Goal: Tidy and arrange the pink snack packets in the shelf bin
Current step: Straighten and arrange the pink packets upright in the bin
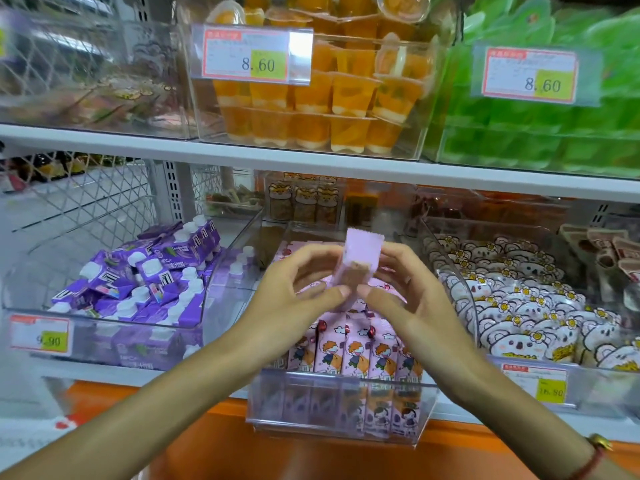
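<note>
Pinching one pink packet [360,261] upright above the clear bin [339,403], both hands [346,292].

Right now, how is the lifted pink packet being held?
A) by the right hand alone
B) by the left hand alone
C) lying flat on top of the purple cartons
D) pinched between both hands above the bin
D: the left hand and right hand both pinch the pink packet upright, above the rows of packets in the clear bin.

Packets [349,348] in bin [339,424] (pouches [145,282] left).
</note>
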### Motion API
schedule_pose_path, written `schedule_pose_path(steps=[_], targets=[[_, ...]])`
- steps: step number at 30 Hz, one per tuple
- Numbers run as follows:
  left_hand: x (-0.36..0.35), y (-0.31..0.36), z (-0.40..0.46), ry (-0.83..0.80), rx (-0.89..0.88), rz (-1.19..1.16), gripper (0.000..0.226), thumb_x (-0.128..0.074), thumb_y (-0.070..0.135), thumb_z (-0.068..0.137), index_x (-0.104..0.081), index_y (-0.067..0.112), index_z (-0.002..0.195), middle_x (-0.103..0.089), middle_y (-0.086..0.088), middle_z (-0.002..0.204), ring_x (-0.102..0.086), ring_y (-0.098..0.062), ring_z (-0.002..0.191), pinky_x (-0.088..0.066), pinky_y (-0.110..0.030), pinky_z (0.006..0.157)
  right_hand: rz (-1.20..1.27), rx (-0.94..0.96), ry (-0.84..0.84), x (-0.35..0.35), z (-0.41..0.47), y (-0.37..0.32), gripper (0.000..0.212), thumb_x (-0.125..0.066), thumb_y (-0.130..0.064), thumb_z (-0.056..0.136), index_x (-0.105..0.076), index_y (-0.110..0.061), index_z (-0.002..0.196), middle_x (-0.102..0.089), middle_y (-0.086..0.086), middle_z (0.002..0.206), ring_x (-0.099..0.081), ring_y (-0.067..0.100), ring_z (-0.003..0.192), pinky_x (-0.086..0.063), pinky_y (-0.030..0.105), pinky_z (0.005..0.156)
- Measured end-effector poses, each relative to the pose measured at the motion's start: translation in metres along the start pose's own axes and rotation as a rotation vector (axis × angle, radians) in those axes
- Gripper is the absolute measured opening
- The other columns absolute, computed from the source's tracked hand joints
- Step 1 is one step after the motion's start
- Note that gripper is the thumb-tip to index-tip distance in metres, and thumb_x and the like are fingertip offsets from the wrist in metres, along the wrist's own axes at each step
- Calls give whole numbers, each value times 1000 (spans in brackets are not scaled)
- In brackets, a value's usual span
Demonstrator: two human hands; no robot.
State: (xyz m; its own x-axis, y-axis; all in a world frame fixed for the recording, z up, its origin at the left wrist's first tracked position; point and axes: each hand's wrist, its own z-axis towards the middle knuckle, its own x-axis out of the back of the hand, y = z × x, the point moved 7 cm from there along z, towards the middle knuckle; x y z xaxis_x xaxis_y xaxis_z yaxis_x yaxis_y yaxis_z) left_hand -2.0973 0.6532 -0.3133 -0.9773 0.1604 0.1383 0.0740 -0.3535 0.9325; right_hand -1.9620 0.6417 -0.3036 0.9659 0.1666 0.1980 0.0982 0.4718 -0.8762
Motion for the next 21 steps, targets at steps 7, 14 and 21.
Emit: schedule_pose_path(steps=[7,14,21], targets=[[-1,2,0,22,-60,16,36,-68,0,82,-62,22,110,-68,10,113,-62,-4,110,-47,-23,100,-74,66,-1,-1,-2,-4,36,-62,-7,89,-56,-30,116,-64,-19,113,-56,1,115,-45,29,101],[7,-11,0,185,61,-202,50,-72,43,62,-62,21,106,-74,6,98,-71,-9,91,-58,-22,70,-191,89,28,-6,-5,-2,55,-73,-11,82,-48,-34,125,-56,-27,113,-55,-5,109,-44,7,83],[11,-11,-4,261,90,-225,82,-80,46,54,-43,45,127,-66,22,112,-64,6,100,-52,-12,71,-86,42,105,4,-3,-1,28,-70,-17,84,-58,-25,109,-69,-17,104,-65,1,99,-51,15,80]])
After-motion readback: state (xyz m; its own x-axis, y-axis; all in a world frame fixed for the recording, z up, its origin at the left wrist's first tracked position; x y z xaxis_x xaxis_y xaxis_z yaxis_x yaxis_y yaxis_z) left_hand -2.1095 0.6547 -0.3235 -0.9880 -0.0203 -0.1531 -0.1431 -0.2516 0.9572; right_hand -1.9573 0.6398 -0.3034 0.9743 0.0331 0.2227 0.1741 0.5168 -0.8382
